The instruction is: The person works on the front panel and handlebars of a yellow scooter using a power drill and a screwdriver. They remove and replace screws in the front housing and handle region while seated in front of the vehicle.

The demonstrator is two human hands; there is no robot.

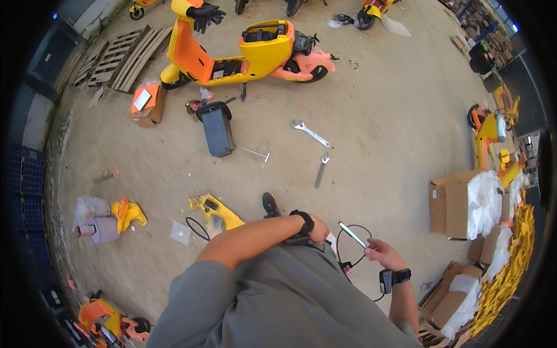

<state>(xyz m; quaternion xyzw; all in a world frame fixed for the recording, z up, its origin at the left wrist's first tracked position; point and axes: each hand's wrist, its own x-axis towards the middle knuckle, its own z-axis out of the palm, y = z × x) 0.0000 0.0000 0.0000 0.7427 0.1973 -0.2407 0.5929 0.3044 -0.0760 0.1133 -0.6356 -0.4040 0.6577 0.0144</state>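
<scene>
My right hand (386, 255) pinches one end of a slim phone (353, 236), seen nearly edge-on. A black cable (361, 225) loops behind it and runs down towards my body. My left hand (318, 230) is drawn in against my waist, its fingers mostly hidden by the shirt. A small white thing beside that hand shows too little to name. On the floor ahead lie a large adjustable wrench (311, 134) and a smaller one (322, 170). Beyond them stands a yellow and orange electric scooter (267, 55) with its seat compartment uncovered.
A dark padded stool (217, 132) stands left of the wrenches, near a T-handle tool (253, 153). A yellow scooter panel (216, 212) lies by my foot. Cardboard boxes (455, 206) with plastic wrap line the right side. Wooden pallets (125, 61) lie far left.
</scene>
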